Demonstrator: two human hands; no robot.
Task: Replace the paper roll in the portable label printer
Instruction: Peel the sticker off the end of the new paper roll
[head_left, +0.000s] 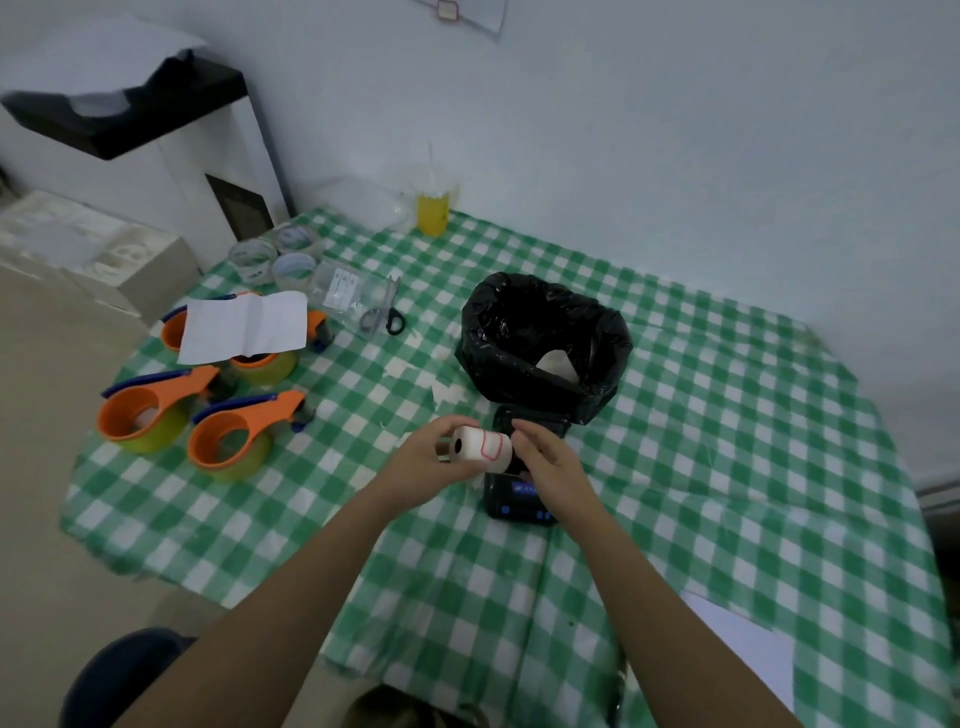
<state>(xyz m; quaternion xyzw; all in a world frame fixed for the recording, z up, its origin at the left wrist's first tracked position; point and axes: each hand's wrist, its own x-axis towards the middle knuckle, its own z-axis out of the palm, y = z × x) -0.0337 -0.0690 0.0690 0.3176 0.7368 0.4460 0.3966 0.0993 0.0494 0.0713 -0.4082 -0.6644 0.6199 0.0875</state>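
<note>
**Fresh roll poised over open label printer**

A person holds a white label roll (480, 446) in the air just above a black portable label printer (519, 493), which lies on a bench covered with a green-and-white checked cloth (727, 467). The left hand (423, 462) has its grip closed around the roll's near end, where the dark core faces the camera. The right hand (545, 460) meets the roll's far end, its fingertips (522, 434) pinched there; whether they hold the loose leading edge cannot be told. A red outline marks the labels on the outer wrap.

The printer's lid (532, 421) appears to stand open at the far side, next to a bin lined with a black bag (545, 343). By these signs the loading step seems to be in hand: the roll is out and not yet seated. The next move likely calls for freeing the leading edge, lowering the roll into the bay with the paper feeding toward the exit slot, then closing the lid.
</note>
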